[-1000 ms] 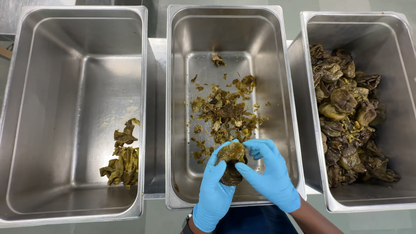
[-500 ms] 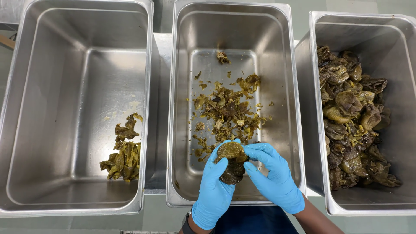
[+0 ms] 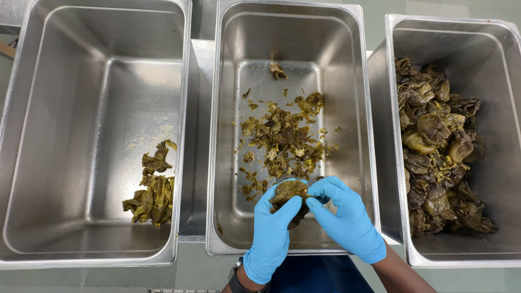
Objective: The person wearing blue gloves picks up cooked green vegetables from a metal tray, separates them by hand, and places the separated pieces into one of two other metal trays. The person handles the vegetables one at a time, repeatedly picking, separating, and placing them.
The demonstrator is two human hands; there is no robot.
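Both my hands wear blue gloves and work over the near end of the middle steel pan. My left hand cups a soft, dark olive-green roasted pepper from below. My right hand pinches the same pepper at its right side with thumb and forefinger. Just beyond the hands, scraps of skin and seeds are scattered across the floor of the middle pan.
The left steel pan holds a small heap of flattened green pepper pieces near its right front corner. The right steel pan is piled with many dark whole roasted peppers. All three pans stand side by side.
The hands and the pepper stay at the near end of the middle pan. The fingers have shifted slightly on the pepper. The view has drifted a little.
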